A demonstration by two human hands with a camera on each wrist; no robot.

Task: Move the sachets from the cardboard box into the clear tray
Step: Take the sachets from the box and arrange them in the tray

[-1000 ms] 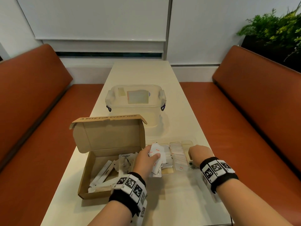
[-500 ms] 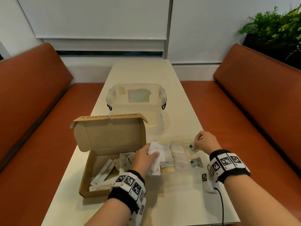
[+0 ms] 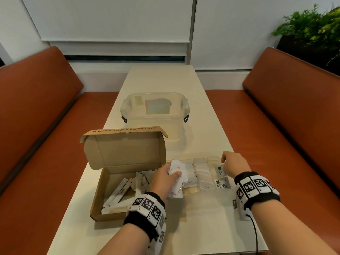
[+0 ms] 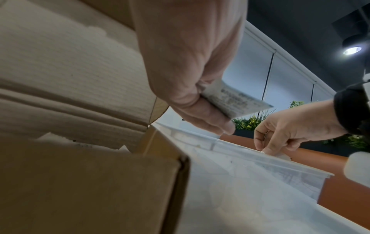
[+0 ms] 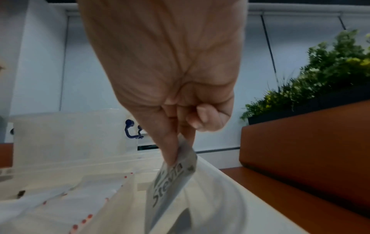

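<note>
Pinching a Stevia sachet between thumb and curled fingers, the right hand hangs over the right-hand end of the clear tray, right of centre in the head view. The right wrist view shows the sachet dangling upright from the fingertips, its lower part inside the tray's end compartment; whether it touches the floor of the tray cannot be told. A second Stevia sachet lies flat in the same compartment, nearer the bottom of the frame.

The left hand sits at the centre of the head view, at the boundary between the cardboard box and the tray's left end. Its fingers are curled round a bunch of white sachets with red print, thumb pressed on top; the left wrist view shows one held packet sticking out beyond the fingers.

The box stands open at lower left of the head view, its lid upright, with more white sachets and long stick packets heaped loosely inside. The tray lies just to the right of it, touching or nearly so, and its middle compartments hold rows of white sachets with red edges.

Both stand on a pale table. Higher in the frame, behind the box, is a lidded translucent container with dark clips. Orange bench seats flank the table, and green plants fill the upper right corner.
</note>
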